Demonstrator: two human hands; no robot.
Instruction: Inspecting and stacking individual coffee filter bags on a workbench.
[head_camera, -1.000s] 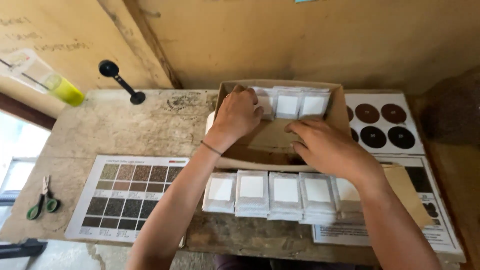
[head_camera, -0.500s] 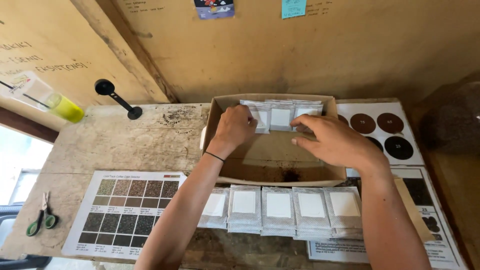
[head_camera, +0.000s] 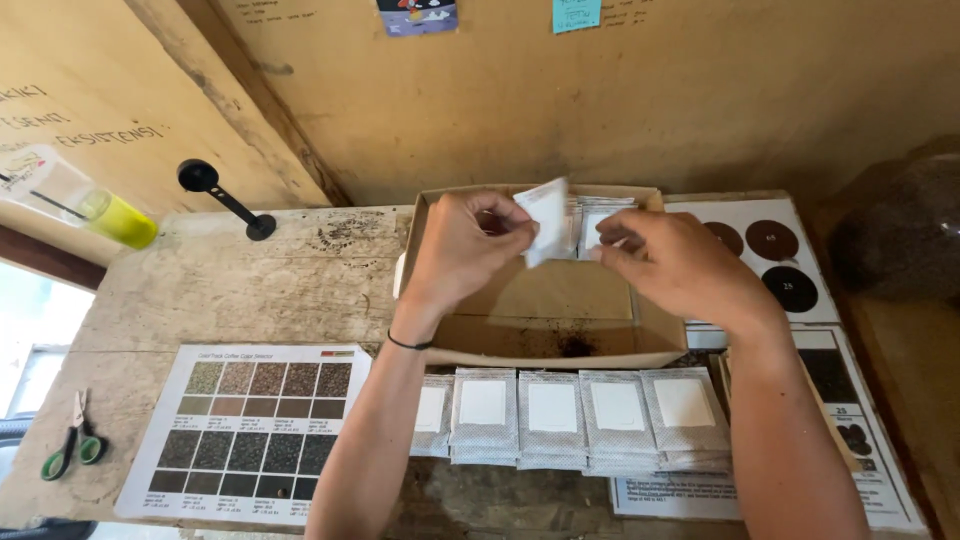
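Holding one white sachet (head_camera: 547, 218) above the open cardboard box (head_camera: 520, 340): left hand (head_camera: 462, 250) pinches its left edge, lifted clear of the stack. Right hand (head_camera: 680, 265) at 3 o'clock of the sachet, fingers curled onto the standing sachets (head_camera: 592, 222) at the box's far end; grasp cannot be told. Row of five silver pouches (head_camera: 570, 415), each with a square white label, lies at 6 o'clock of the box. Colour chart sheet (head_camera: 250, 430), sixteen brown squares, at 8 o'clock. Sheet with three visible dark discs (head_camera: 770, 262) at 3 o'clock. One pair of green-handled scissors (head_camera: 70, 450) at 9 o'clock. One black scoop (head_camera: 222, 198) at 10 o'clock.
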